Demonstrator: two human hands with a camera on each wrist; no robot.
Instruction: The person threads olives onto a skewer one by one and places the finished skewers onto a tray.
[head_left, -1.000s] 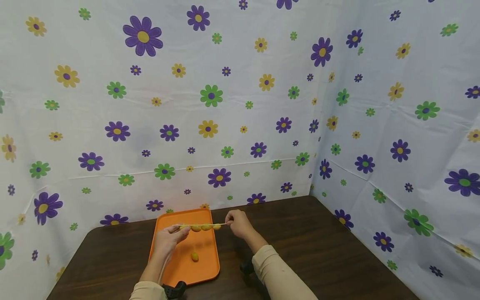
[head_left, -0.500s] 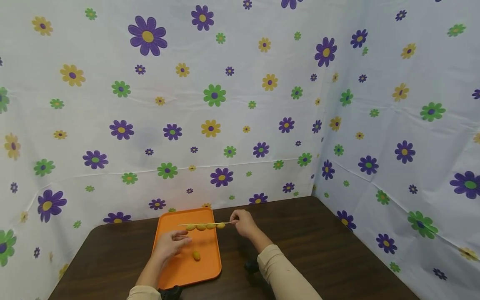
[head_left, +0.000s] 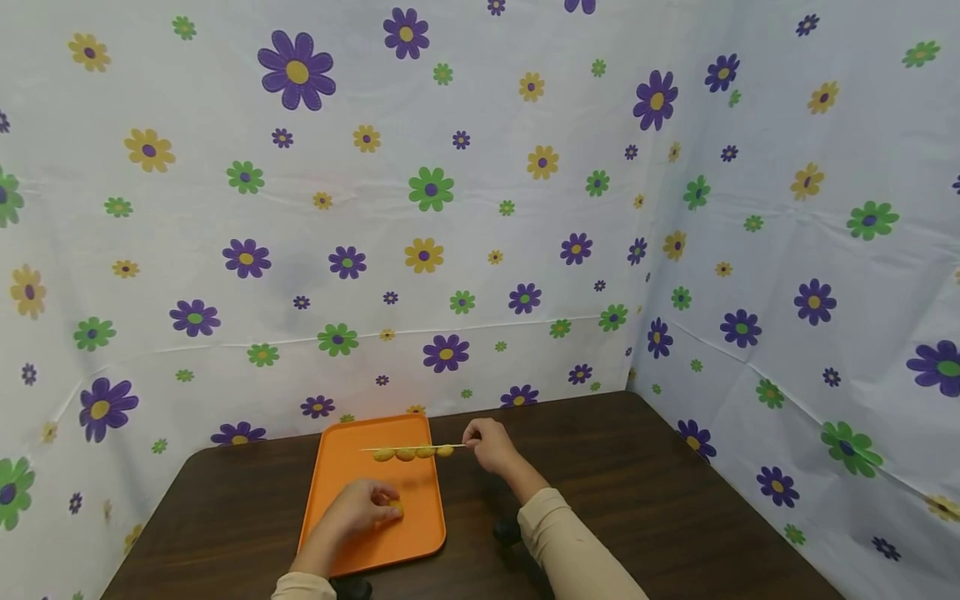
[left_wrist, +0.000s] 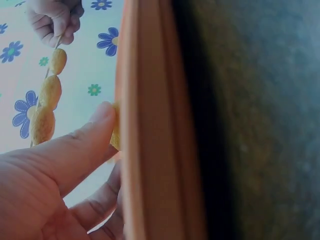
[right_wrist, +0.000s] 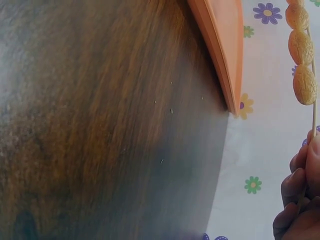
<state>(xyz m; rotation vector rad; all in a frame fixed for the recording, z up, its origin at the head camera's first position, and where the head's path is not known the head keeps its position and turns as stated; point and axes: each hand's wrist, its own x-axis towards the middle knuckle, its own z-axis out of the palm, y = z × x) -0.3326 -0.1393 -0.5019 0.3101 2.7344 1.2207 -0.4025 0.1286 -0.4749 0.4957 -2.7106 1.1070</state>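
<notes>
My right hand point(head_left: 491, 445) pinches one end of a thin wooden skewer point(right_wrist: 314, 117) and holds it level above the far part of an orange tray point(head_left: 375, 554). Several small yellow potatoes point(head_left: 406, 454) with wrinkled skin are threaded along the skewer; its free end points left. Over the tray, my left hand point(head_left: 363, 507) has thumb and fingers around a single loose potato point(head_left: 397, 506). In the left wrist view the thumb touches that potato point(left_wrist: 116, 129), which is mostly hidden behind the tray's rim point(left_wrist: 150, 120).
The tray lies on a dark wooden table point(head_left: 600, 500). A few tiny crumbs point(right_wrist: 171, 110) dot the wood right of the tray. A white flowered cloth point(head_left: 480, 250) stands behind the table and along its right side. Dark wrist devices point(head_left: 507, 531) sit under the sleeves.
My left hand let go of the skewer's left end, then moved down and toward me to the loose potato on the tray. The right hand keeps holding the skewer in nearly the same place.
</notes>
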